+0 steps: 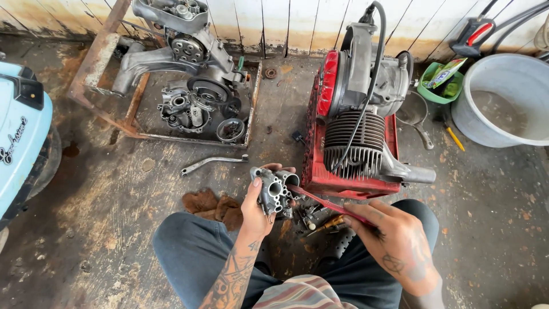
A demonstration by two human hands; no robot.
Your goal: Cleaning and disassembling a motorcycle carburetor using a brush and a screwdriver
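Left hand fingers clamp the grey cast-metal carburettor body upright, bores facing up, while right hand fingers pinch a red-handled tool into it.

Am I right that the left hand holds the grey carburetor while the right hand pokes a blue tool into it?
Not quite. The head view shows the left hand holding the grey carburetor, and the right hand poking a tool into it, but that tool is red, not blue.

one flat green-and-yellow printed packet stands tilted inside a small green plastic tub, near the floor's far right edge, just beside a large grey plastic basin.
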